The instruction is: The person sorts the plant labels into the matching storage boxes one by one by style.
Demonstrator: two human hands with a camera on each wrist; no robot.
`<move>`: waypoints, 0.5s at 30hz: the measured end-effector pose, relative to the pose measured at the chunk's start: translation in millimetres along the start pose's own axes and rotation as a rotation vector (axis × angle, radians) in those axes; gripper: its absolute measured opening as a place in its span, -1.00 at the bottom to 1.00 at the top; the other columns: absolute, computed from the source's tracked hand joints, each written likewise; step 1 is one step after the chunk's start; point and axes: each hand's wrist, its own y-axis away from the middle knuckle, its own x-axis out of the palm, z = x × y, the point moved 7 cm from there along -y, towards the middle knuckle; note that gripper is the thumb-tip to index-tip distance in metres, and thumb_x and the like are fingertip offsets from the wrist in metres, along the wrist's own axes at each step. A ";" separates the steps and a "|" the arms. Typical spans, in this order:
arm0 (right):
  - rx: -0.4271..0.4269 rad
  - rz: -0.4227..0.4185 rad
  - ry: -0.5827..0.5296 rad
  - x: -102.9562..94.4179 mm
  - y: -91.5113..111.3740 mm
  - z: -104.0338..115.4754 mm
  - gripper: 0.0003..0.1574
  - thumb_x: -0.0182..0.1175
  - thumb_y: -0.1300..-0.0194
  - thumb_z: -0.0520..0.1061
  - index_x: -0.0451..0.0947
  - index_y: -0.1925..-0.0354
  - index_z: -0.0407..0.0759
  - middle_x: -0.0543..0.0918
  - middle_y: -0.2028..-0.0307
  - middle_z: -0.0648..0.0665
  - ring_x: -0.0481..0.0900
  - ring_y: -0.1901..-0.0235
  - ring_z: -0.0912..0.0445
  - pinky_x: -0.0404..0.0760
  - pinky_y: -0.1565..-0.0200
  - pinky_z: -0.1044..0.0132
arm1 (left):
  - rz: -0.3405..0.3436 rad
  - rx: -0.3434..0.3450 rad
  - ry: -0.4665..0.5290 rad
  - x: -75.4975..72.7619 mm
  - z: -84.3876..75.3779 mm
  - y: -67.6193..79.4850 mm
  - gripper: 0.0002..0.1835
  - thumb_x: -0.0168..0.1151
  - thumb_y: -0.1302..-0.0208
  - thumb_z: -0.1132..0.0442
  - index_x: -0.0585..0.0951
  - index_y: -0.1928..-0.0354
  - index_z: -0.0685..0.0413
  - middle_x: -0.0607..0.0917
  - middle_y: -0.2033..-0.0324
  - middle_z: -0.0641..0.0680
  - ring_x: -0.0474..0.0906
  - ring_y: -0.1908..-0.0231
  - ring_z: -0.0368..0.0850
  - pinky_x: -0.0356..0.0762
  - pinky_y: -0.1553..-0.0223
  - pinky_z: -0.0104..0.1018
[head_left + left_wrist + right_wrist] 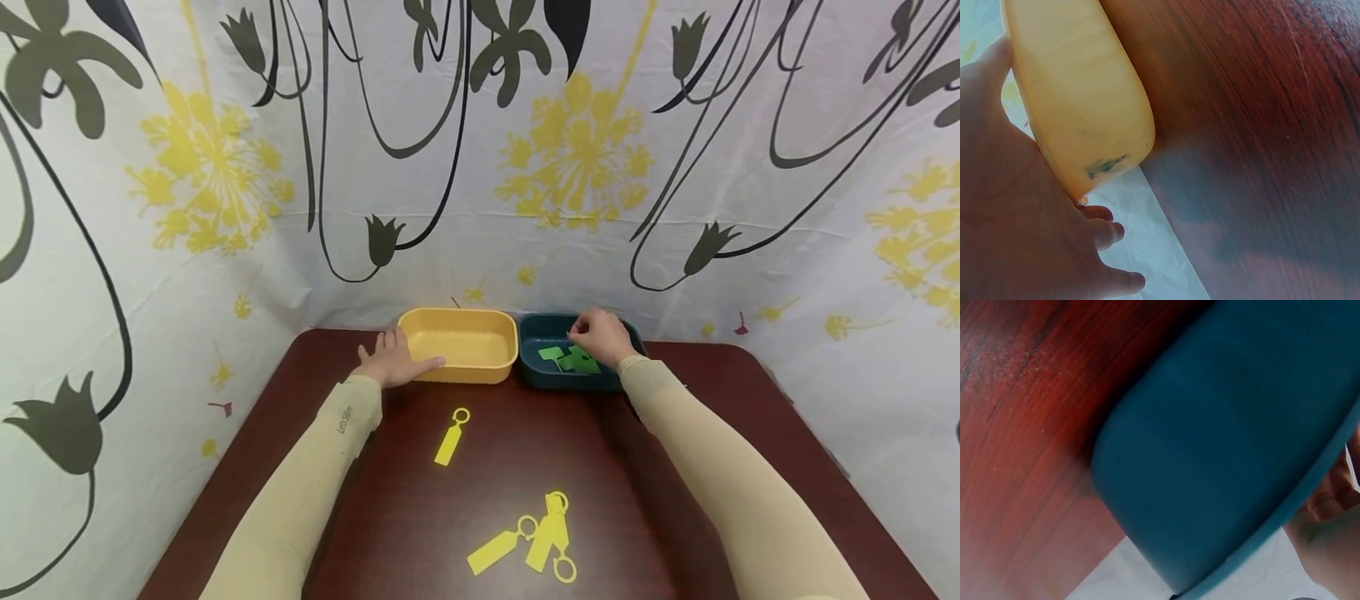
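Observation:
My left hand (392, 358) rests against the left end of a yellow bin (480, 372), its fingers spread and its thumb along the bin's front. The left wrist view shows that palm beside the bin's rim. Over the teal bin (547, 380) is my right hand (600, 333), its fingers bent and the thumb near the index finger; I cannot tell whether something thin is between them. Several flat green tags (551, 354) lie in the teal bin, below that hand. In the right wrist view the teal wall (1210, 444) hides part of the hand.
One yellow tag with a ring end (450, 443) lies on the dark red table (375, 517) in front of the yellow bin. Nearer to me is a small overlapping group of yellow tags (495, 552). A patterned cloth (465, 233) hangs behind the bins and along the sides.

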 end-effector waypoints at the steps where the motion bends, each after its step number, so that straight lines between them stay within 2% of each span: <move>1: 0.010 0.010 -0.003 1.3 -0.3 -1.7 -0.74 0.22 -0.43 -0.05 0.74 0.19 -0.21 0.68 0.31 -0.08 0.57 0.41 0.02 0.54 0.27 0.08 | -0.001 0.001 -0.001 0.2 -0.3 0.1 0.45 0.01 -0.06 -0.67 -0.26 -0.53 0.41 -0.13 -0.53 0.42 -0.24 -0.52 0.31 -0.33 -0.31 0.52; 7: 0.054 0.063 -0.008 7.1 -0.3 -7.7 -0.71 0.20 -0.42 -0.06 0.74 0.22 -0.24 0.72 0.31 -0.21 0.50 0.47 0.01 0.47 0.28 0.08 | -0.006 0.005 0.001 -0.3 -0.8 0.0 0.46 0.00 -0.06 -0.67 -0.29 -0.53 0.42 -0.14 -0.53 0.42 -0.24 -0.52 0.33 -0.35 -0.30 0.53; 11: 0.071 0.079 0.005 14.1 -1.4 -12.0 -0.71 0.17 -0.40 -0.07 0.73 0.27 -0.23 0.66 0.44 -0.16 0.43 0.53 0.02 0.40 0.37 0.11 | -0.003 -0.003 0.015 0.2 0.7 -1.5 0.47 0.01 -0.04 -0.67 -0.28 -0.53 0.41 -0.14 -0.53 0.42 -0.23 -0.51 0.33 -0.33 -0.31 0.52; 15: 0.074 0.090 0.017 19.3 1.4 -12.3 -0.73 0.18 -0.41 -0.08 0.74 0.25 -0.21 0.68 0.39 -0.16 0.43 0.52 0.02 0.40 0.38 0.12 | 0.002 -0.006 0.017 0.0 0.0 0.1 0.46 0.02 -0.05 -0.67 -0.27 -0.53 0.41 -0.13 -0.52 0.42 -0.23 -0.52 0.32 -0.33 -0.32 0.51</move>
